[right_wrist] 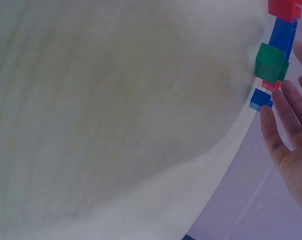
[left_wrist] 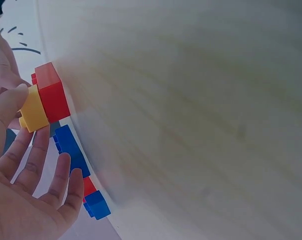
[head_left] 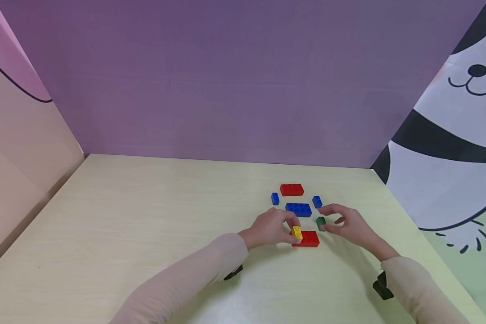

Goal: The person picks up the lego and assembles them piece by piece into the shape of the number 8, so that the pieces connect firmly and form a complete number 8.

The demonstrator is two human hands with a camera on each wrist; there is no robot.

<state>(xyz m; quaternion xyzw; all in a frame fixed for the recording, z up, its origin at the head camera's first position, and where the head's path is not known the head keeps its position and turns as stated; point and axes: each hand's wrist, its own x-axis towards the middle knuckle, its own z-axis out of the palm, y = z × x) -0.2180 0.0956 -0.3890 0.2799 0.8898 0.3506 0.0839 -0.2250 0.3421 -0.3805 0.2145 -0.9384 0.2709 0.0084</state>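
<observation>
My left hand [head_left: 270, 228] pinches a small yellow brick [head_left: 297, 232] between thumb and fingers, at the left end of the near red brick [head_left: 309, 239]. In the left wrist view the yellow brick [left_wrist: 35, 110] stands right beside that red brick [left_wrist: 54, 92]; whether they touch I cannot tell. My right hand [head_left: 350, 226] is just right of a small green brick [head_left: 321, 223], its thumb close by and its fingers spread. The right wrist view shows the green brick [right_wrist: 270, 62] with no fingers closed around it. A long blue brick [head_left: 299, 209] lies behind the near red one.
Farther back lies another red brick [head_left: 292, 190], with a small blue brick [head_left: 275, 198] to its left and a second small blue brick [head_left: 317, 201] to its right. The pale wooden table [head_left: 154, 216] meets a purple panel [head_left: 227, 90] at the back.
</observation>
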